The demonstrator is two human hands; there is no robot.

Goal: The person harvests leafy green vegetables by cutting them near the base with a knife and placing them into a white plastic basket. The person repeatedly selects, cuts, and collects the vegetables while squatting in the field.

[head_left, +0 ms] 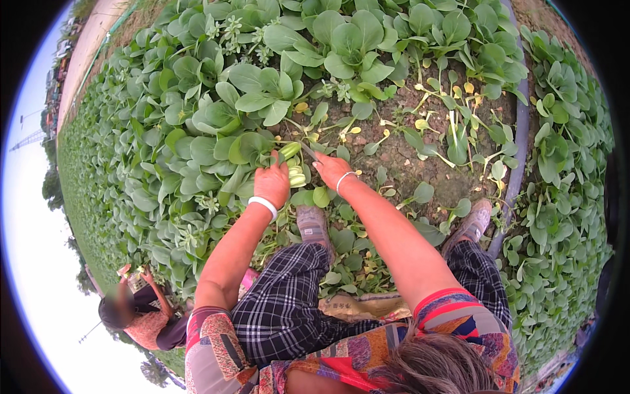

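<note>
My left hand [272,181] is closed around a head of bok choy [289,150], its pale green base turned toward my right hand. More bok choy bases [297,175] lie just below it, beside my fingers; whether I grip them too is hidden. In my right hand [332,170] is a small knife [308,152], its dark blade pointing up and left toward the bok choy base. The two hands are close together, just above my left shoe [313,225]. Broad green leaves cover part of my left fingers.
Dense bok choy plants [351,39] grow ahead and to the left. Cut leaves and yellowed scraps [457,131] litter the bare soil [407,167]. A grey hose [521,125] runs along the right. At the lower left, another person [147,315] crouches among the plants. A tan sack [361,307] lies beneath me.
</note>
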